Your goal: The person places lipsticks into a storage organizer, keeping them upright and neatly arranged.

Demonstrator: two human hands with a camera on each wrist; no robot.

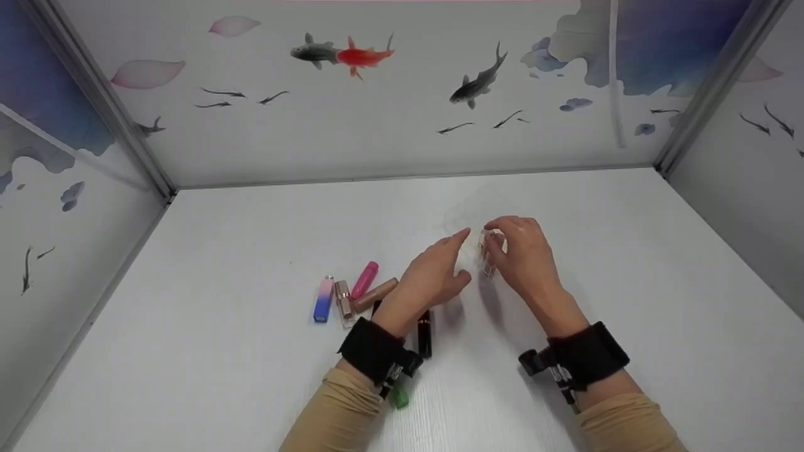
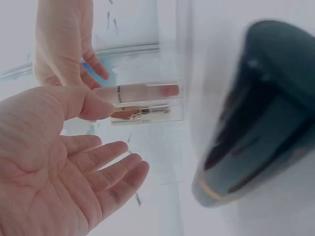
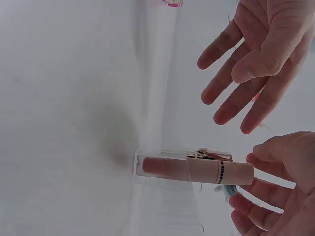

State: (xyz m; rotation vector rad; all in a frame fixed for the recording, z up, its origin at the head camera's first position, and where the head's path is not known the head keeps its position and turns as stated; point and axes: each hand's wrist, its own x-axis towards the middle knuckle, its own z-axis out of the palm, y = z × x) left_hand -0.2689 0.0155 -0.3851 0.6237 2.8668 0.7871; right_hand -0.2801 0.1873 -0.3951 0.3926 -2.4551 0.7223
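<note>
A clear holder (image 1: 487, 269) stands upright on the white table. In it are a pale-capped lip gloss tube (image 3: 204, 171) with rosy contents and, beside that, a slimmer tube with a gold cap (image 2: 140, 112). My right hand (image 1: 524, 257) has its thumb and fingers curved around the cap end of the lip gloss tube, which stands partly inside the holder. Just left of the holder, my left hand (image 1: 433, 270) is held above the table, fingers extended and apart, with nothing in it.
Left of and beneath my left arm lie a pink-and-blue tube (image 1: 323, 300), a gold lipstick (image 1: 343, 300), a magenta tube (image 1: 365, 280), a rose-brown tube (image 1: 377, 294), a black tube (image 1: 424, 336) and a green item (image 1: 401, 397). Printed panels (image 1: 402, 138) border the table.
</note>
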